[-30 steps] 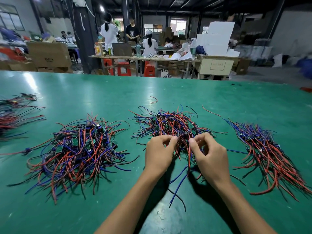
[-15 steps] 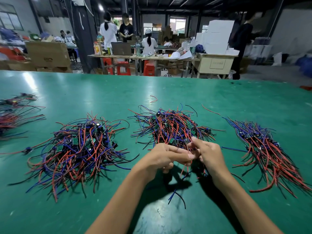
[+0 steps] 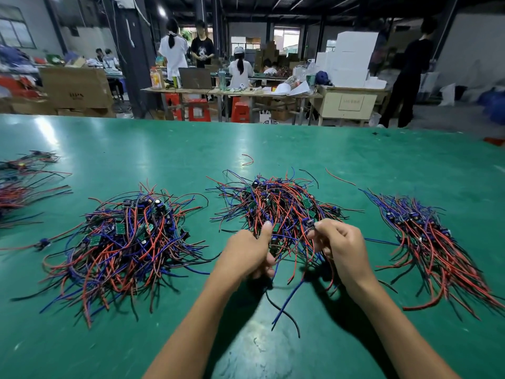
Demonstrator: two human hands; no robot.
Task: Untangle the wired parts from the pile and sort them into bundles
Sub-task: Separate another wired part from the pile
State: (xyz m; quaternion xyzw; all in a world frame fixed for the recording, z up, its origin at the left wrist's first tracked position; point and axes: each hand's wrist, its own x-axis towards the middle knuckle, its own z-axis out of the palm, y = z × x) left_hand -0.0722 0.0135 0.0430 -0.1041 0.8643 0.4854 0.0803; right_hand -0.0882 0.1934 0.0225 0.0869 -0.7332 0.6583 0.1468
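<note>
A tangled pile of wired parts (image 3: 281, 203), red, blue and black leads with small green boards, lies in the middle of the green table (image 3: 273, 138). My left hand (image 3: 246, 253) grips a clutch of wires at the pile's near edge, thumb up. My right hand (image 3: 341, 247) pinches a small dark part and its leads just to the right. Loose wire ends (image 3: 284, 305) hang below both hands. A combed bundle (image 3: 434, 247) lies at the right.
A second, larger tangled pile (image 3: 123, 242) sits at the left, and another bundle (image 3: 19, 187) lies at the far left edge. Two stray red wires (image 3: 247, 159) (image 3: 340, 177) lie beyond the middle pile. Several people stand and sit at benches behind the table.
My hands have drawn apart, the left one turning thumb up with its wires, the right one lifting a small part out of the pile. A person has walked right in the background.
</note>
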